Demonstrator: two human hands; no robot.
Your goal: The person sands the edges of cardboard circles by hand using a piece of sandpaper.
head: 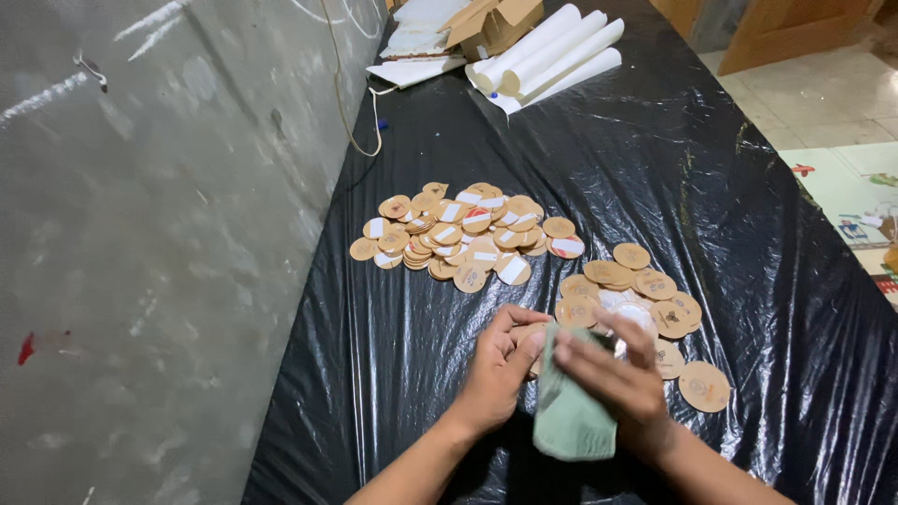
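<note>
Pinching a brown cardboard disc point(529, 339) between thumb and fingers, the left hand point(496, 369) sits low over the black plastic sheet point(655, 159) that covers the table, just below the nearer heap of discs. The right hand point(613, 379) is closed around a folded pale green cloth point(569, 416), its fingers curled over the upper edge of the fabric and pressing it against the held disc, so the two hands meet over that one piece; the cloth hangs down between the wrists toward the near edge of the sheet. Taking the held disc as the mark, a loose group of plain brown discs point(645, 290) lies just beyond it and to its right, some overlapping, with one single disc point(703, 385) lying apart at the right of the right hand. Farther beyond the held disc and to its left spreads a larger pile of discs point(463, 234), many of them bearing white strips or patches. Well beyond that, at the far end of the sheet, lie rolls of white paper point(552, 51) beside an open cardboard box point(491, 23). A thin cord point(360, 140) hangs along the grey wall point(140, 234) at the left of the sheet.
</note>
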